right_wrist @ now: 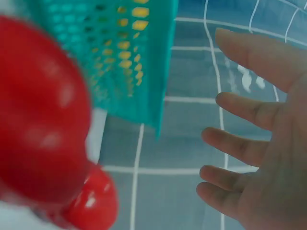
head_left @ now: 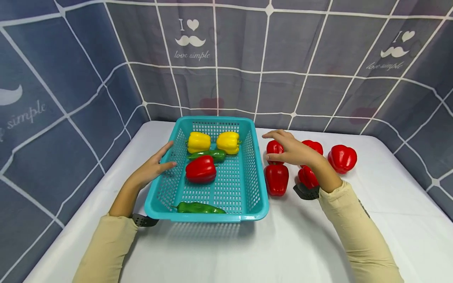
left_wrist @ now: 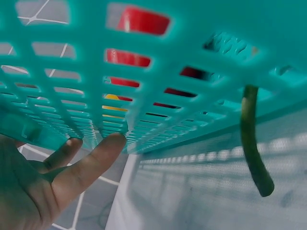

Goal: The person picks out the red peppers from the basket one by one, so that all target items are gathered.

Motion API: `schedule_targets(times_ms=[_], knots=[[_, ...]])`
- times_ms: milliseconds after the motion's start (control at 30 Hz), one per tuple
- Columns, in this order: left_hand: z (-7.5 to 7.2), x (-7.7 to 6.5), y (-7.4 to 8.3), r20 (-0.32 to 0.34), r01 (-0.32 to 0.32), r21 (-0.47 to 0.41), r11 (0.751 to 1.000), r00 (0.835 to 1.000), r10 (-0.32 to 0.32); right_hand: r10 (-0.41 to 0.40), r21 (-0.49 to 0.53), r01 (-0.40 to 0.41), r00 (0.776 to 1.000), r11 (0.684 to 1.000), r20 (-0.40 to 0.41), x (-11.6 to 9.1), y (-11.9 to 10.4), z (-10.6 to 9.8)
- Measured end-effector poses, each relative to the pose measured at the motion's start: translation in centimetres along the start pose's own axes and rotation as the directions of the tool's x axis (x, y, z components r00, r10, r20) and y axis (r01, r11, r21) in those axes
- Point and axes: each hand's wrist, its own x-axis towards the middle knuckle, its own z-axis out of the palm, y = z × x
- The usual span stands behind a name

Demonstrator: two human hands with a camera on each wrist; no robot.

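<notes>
A turquoise plastic basket [head_left: 212, 217] holds two yellow bell peppers [head_left: 199, 142], a red bell pepper [head_left: 201, 169] and two long green peppers [head_left: 199, 208]. One green stem [left_wrist: 254, 143] pokes out through a slot in the wall. At the basket's left side is my left hand [head_left: 150, 169], thumb and fingers spread, fingertips right at the rim. My right hand [head_left: 291, 149] hovers right of the basket above several red bell peppers [head_left: 277, 180], partly hiding them. Its fingers [right_wrist: 235, 146] are spread with nothing between them, beside a red pepper [right_wrist: 41, 110] in the right wrist view.
Another red bell pepper [head_left: 342, 158] lies farther right on the white tabletop [head_left: 293, 243]. Grey-blue checked cloth [head_left: 240, 43] with white lines stands behind the table and along both sides. Below the basket's front edge, a shadow falls on the table.
</notes>
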Motion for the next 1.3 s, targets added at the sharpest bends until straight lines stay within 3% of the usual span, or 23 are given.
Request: schedule_targets(times_ms=[533,900,1067,1200,1300], knots=[[0.1,0.7,0.1,-0.010,0.015,0.015,1.000,1.000,-0.015,-0.138,0.028,0.137,0.990,0.990,0.015,5.6,-6.4,1.1],[0.3,0.9,0.4,-0.012,0.023,0.023,0.999,1.000,-0.023,-0.175,0.054,0.171,0.981,0.984,0.083,8.4,-8.3,3.2],[0.1,0.6,0.2,-0.017,0.024,0.015,1.000,1.000,-0.023,-0.135,0.014,0.135,0.968,0.991,0.212,9.9,-9.4,4.4],[0.1,0.5,0.0,-0.016,0.029,-0.001,1.000,0.999,-0.029,-0.066,-0.054,0.095,0.918,0.994,0.391,10.2,-10.1,5.6],[0.0,0.4,0.0,-0.019,0.031,-0.005,1.000,0.999,-0.031,-0.060,-0.082,0.110,0.886,0.991,0.461,10.2,-10.3,6.2]])
